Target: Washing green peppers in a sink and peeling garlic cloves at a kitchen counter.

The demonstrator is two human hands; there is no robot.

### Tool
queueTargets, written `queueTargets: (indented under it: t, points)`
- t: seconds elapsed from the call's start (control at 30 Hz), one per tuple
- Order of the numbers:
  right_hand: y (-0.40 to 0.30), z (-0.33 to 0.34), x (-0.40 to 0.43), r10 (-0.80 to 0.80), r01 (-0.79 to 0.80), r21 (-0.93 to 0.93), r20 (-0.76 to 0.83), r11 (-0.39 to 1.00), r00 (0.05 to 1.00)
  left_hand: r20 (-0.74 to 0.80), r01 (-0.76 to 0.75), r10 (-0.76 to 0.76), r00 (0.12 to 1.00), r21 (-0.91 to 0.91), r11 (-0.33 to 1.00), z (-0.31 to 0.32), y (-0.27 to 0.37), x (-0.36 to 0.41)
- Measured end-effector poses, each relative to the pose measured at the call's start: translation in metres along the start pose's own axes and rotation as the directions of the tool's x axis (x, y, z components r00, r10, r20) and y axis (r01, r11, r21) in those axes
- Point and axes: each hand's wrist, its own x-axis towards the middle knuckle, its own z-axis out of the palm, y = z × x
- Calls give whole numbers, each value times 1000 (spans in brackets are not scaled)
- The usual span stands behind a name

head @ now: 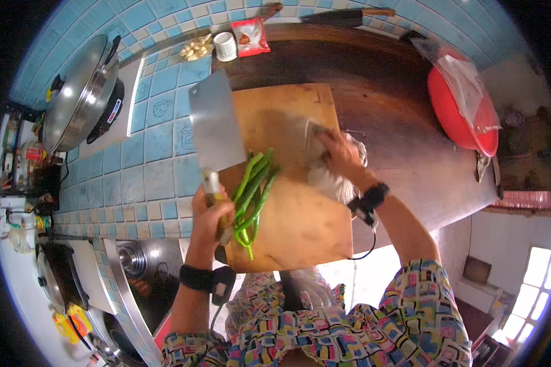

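Note:
My left hand [211,213] grips the handle of a broad steel cleaver [216,124], whose blade points away from me beside the left edge of a wooden cutting board [303,225]. Several long green peppers [255,197] lie in a bunch on the board, just right of that hand. On the board's right side, my right hand [344,153] is shut on a whitish cloth [337,186]. Blur around the cloth hides its outline and part of the fingers. Both wrists wear black bands, and a cable hangs from the right one.
A lidded steel wok [80,96] sits on a cooker at left. Peeled garlic [196,49], a white cup [225,47] and a red packet [251,37] line the back. A dark-bladed knife [333,17] lies along the wall. A red basin [454,105] holding a plastic bag [470,91] stands right.

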Motion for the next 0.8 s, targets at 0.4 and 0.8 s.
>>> queueTargets:
  t: [0.4, 0.8]
  points:
    - [-7, -53, -275, 152, -410, 448, 508, 794, 848, 213, 170, -155, 965, -54, 984, 129, -58, 49]
    - [228, -123, -200, 818, -494, 665, -348, 560, 458, 185, -187, 45, 982, 898, 399, 144, -104, 50]
